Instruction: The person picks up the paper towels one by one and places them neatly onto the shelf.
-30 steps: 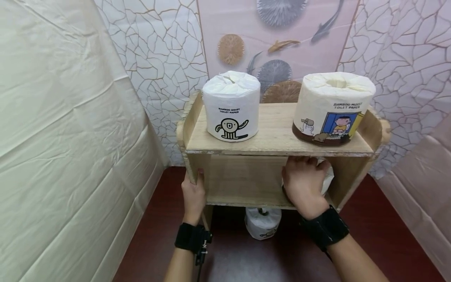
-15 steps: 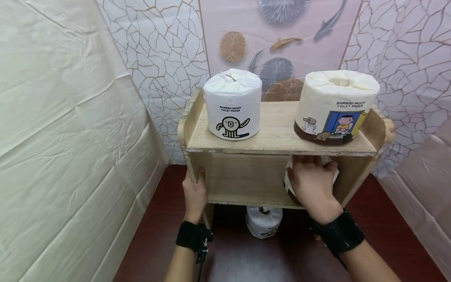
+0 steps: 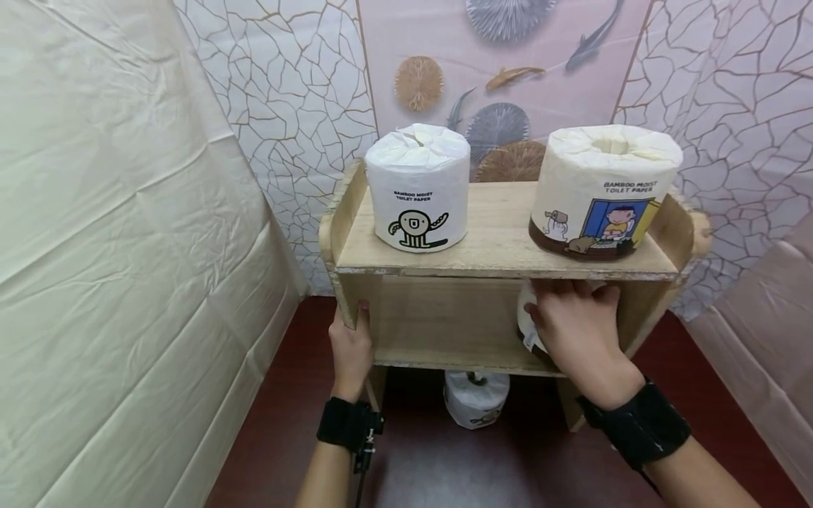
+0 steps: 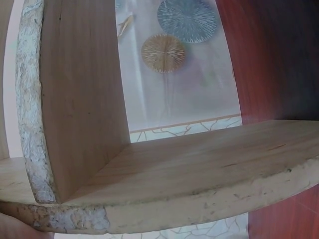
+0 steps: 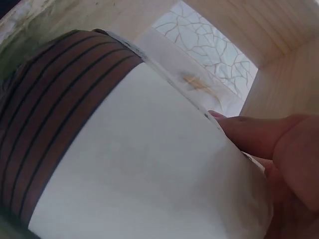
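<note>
My left hand [image 3: 351, 353] grips the left side panel of a small wooden shelf [image 3: 495, 226]; in the left wrist view only a bit of that hand [image 4: 20, 229] shows at the lower left corner. Inside the middle compartment, at the right, my right hand [image 3: 581, 339] holds a wrapped toilet roll [image 3: 528, 317], which it mostly hides from the head camera. From the right wrist, this roll [image 5: 149, 149] shows a cream wrapper with a brown striped band and looks tilted. The thumb and fingers lie around the end away from the band.
On the top board stand a white toilet roll [image 3: 417, 190] at the left and a cream one [image 3: 603, 190] at the right. Another roll [image 3: 476, 398] sits below the middle board on the dark red surface [image 3: 470, 473]. Cloth [image 3: 127, 247] hangs at the left.
My right hand has shifted to the right inside the middle compartment and turned, and the toilet roll's left side shows more. The left hand keeps its hold on the side panel.
</note>
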Motion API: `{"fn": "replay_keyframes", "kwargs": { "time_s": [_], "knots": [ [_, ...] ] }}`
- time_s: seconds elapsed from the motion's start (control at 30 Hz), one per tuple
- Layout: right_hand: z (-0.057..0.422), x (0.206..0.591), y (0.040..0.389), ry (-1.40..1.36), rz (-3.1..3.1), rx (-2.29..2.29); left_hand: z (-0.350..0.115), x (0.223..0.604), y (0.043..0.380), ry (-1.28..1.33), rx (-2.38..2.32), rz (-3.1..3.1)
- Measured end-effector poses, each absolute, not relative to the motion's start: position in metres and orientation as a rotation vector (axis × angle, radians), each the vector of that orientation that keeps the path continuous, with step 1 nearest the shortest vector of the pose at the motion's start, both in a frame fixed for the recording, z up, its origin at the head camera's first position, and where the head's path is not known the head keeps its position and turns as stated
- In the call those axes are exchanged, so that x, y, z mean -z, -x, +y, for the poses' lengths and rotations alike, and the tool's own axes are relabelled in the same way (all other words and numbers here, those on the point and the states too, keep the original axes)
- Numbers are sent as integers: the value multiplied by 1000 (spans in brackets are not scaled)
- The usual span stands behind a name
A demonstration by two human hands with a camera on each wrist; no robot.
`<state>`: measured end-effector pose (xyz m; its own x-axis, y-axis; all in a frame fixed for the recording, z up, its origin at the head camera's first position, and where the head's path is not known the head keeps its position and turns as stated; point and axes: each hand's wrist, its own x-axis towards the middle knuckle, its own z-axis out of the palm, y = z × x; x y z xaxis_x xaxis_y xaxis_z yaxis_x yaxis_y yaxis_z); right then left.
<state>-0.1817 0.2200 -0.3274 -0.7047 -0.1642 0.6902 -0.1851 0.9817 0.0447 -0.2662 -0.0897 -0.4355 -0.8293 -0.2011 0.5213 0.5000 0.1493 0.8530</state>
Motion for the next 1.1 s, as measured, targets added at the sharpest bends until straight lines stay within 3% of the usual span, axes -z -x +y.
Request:
{"fn": "replay_keyframes", "kwargs": {
  "time_s": [1.1],
  "knots": [
    [251,313,167,-393,-2662,-170,-89,438,265,295,1733,-1917]
  ]
}}
